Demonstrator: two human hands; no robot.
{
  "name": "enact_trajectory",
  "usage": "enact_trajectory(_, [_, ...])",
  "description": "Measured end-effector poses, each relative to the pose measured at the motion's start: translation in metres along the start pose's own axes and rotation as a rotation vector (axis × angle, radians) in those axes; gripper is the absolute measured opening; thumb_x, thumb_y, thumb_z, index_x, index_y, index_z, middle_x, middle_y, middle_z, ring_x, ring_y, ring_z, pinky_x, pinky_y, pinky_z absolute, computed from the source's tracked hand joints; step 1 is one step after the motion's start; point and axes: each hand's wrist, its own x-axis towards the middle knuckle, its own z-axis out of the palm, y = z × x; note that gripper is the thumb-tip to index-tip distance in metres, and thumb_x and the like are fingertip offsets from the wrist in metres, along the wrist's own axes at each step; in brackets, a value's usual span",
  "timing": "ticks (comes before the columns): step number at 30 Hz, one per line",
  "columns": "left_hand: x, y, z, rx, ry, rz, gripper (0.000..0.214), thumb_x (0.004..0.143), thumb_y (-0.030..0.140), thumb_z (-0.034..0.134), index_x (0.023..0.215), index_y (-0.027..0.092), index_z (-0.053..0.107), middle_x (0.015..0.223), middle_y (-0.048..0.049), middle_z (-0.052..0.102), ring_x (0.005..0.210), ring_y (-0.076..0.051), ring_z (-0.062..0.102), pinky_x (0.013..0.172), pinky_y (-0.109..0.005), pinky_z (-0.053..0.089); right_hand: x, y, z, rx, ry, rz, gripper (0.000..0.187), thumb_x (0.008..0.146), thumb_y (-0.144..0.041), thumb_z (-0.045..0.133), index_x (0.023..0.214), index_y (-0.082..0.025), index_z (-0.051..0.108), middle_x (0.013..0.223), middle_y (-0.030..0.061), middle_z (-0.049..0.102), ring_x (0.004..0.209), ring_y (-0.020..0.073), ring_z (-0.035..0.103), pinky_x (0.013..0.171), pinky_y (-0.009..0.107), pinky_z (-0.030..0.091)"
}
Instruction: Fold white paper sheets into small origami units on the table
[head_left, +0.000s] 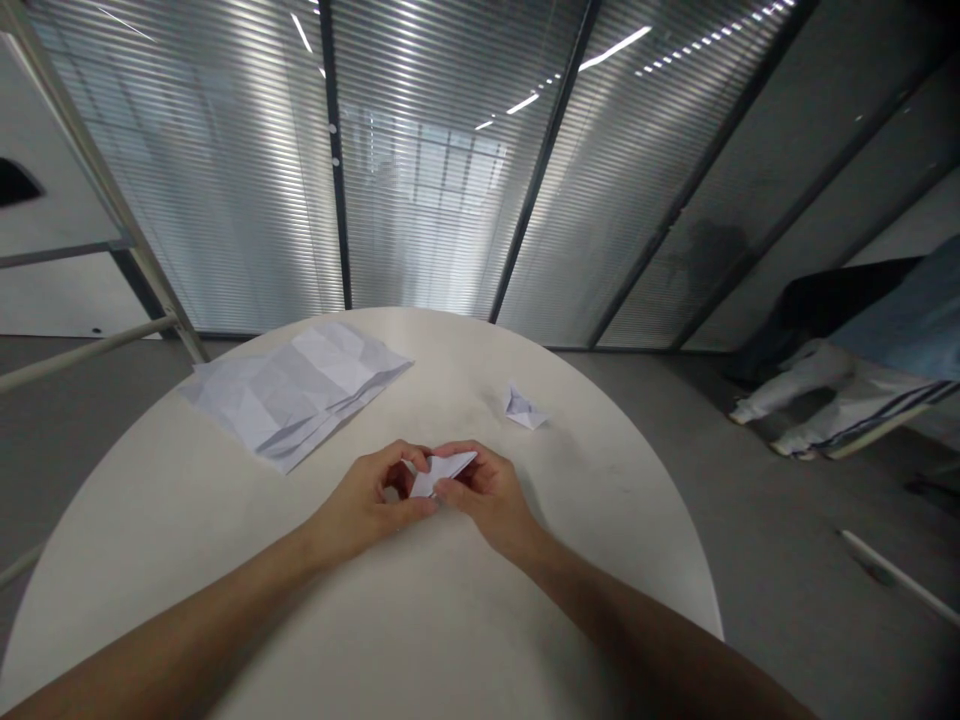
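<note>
Between my two hands, a small folded piece of white paper (442, 472) is held just above the middle of the round table. My left hand (376, 492) grips its left end, with the fingers curled and the thumb along the near edge. On the right side, my right hand (487, 490) pinches the paper, thumb on top and fingers behind it. Part of the paper is hidden by my fingers. Beyond my right hand lies a small folded paper shape (525, 409) with pointed corners.
The round white table (450, 640) carries a stack of creased paper sheets (300, 385) at its far left. A white board on a metal frame (112, 200) stands to the left. Glass panels with blinds (420, 200) rise behind. Clothes or fabric (840, 390) show at the right.
</note>
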Motion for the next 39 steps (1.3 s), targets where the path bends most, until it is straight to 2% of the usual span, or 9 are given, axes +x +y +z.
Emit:
enact_trajectory(5, [0.000,-0.005,0.003,-0.146,0.006,-0.113,0.033,0.071,0.033,0.071,0.086,0.019,0.045,0.077,0.0009,0.057,0.062,-0.009,0.050,0.053,-0.020,0.038,0.001,0.008,-0.004,-0.075,0.002,-0.012,0.050,0.065,-0.026,0.076,0.110,-0.022,0.056,0.087,0.0010,0.065,0.074,0.0127,0.060,0.069,0.027,0.050])
enact_trajectory(11, [0.002,-0.007,0.005,-0.220,0.069,-0.138,0.034,0.071,0.027,0.069,0.091,0.019,0.043,0.068,0.0049,0.054,0.053,-0.007,0.048,0.049,-0.019,0.036,-0.001,0.006,-0.002,-0.209,-0.027,-0.101,0.041,0.073,-0.024,0.068,0.113,-0.022,0.059,0.110,0.0061,0.058,0.086,0.0143,0.061,0.074,0.028,0.053])
enact_trajectory(15, [-0.001,-0.001,0.006,-0.048,0.100,-0.039,0.024,0.077,0.020,0.059,0.097,0.018,0.047,0.086,-0.0007,0.062,0.065,-0.010,0.056,0.057,-0.022,0.043,-0.006,-0.005,0.006,-0.440,-0.041,-0.225,0.037,0.081,-0.017,0.055,0.117,-0.024,0.059,0.116,0.0070,0.056,0.095,0.0152,0.060,0.077,0.027,0.052])
enact_trajectory(18, [-0.002,0.002,0.003,0.115,0.109,-0.021,0.017,0.079,0.015,0.050,0.096,0.017,0.052,0.084,-0.0009,0.064,0.070,-0.013,0.059,0.062,-0.024,0.045,-0.008,-0.008,0.009,-0.596,-0.081,-0.287,0.037,0.081,-0.012,0.051,0.115,-0.024,0.060,0.113,0.0064,0.061,0.099,0.0163,0.059,0.079,0.028,0.051])
enact_trajectory(21, [-0.003,0.001,-0.002,0.277,0.120,-0.011,0.018,0.080,0.015,0.051,0.096,0.018,0.057,0.083,-0.0010,0.066,0.070,-0.013,0.060,0.063,-0.024,0.046,-0.008,-0.004,0.006,-0.597,-0.066,-0.210,0.035,0.081,-0.012,0.051,0.114,-0.023,0.056,0.106,0.0051,0.064,0.090,0.0149,0.062,0.076,0.028,0.052])
enact_trajectory(24, [-0.002,-0.005,-0.009,0.451,0.103,0.104,0.020,0.081,0.016,0.053,0.098,0.018,0.061,0.092,-0.0036,0.066,0.080,-0.015,0.061,0.071,-0.026,0.047,-0.004,0.003,-0.001,-0.577,-0.072,-0.138,0.028,0.081,-0.013,0.052,0.108,-0.021,0.057,0.098,0.0036,0.066,0.084,0.0139,0.064,0.075,0.028,0.053])
enact_trajectory(31, [0.000,-0.022,-0.022,0.765,-0.005,0.318,0.018,0.088,0.026,0.053,0.097,0.019,0.067,0.091,-0.0062,0.067,0.085,-0.017,0.058,0.078,-0.029,0.046,0.005,0.001,-0.019,-0.864,-0.202,-0.308,0.013,0.082,-0.014,0.059,0.091,-0.019,0.068,0.092,0.0041,0.070,0.087,0.0151,0.063,0.082,0.029,0.049])
enact_trajectory(36, [0.001,-0.021,-0.029,0.867,-0.155,0.420,0.025,0.092,0.028,0.047,0.101,0.021,0.068,0.095,-0.0075,0.066,0.086,-0.016,0.058,0.078,-0.028,0.046,0.003,-0.002,-0.028,-1.108,-0.361,-0.423,0.017,0.087,-0.018,0.056,0.096,-0.021,0.070,0.102,0.0044,0.070,0.096,0.0158,0.060,0.089,0.031,0.044])
enact_trajectory(39, [0.001,-0.016,-0.031,0.905,-0.195,0.430,0.025,0.093,0.029,0.046,0.102,0.022,0.069,0.094,-0.0072,0.065,0.086,-0.016,0.057,0.077,-0.029,0.045,0.000,-0.002,-0.029,-1.211,-0.383,-0.424,0.017,0.087,-0.021,0.056,0.096,-0.022,0.070,0.104,0.0034,0.069,0.098,0.0165,0.059,0.090,0.033,0.042])
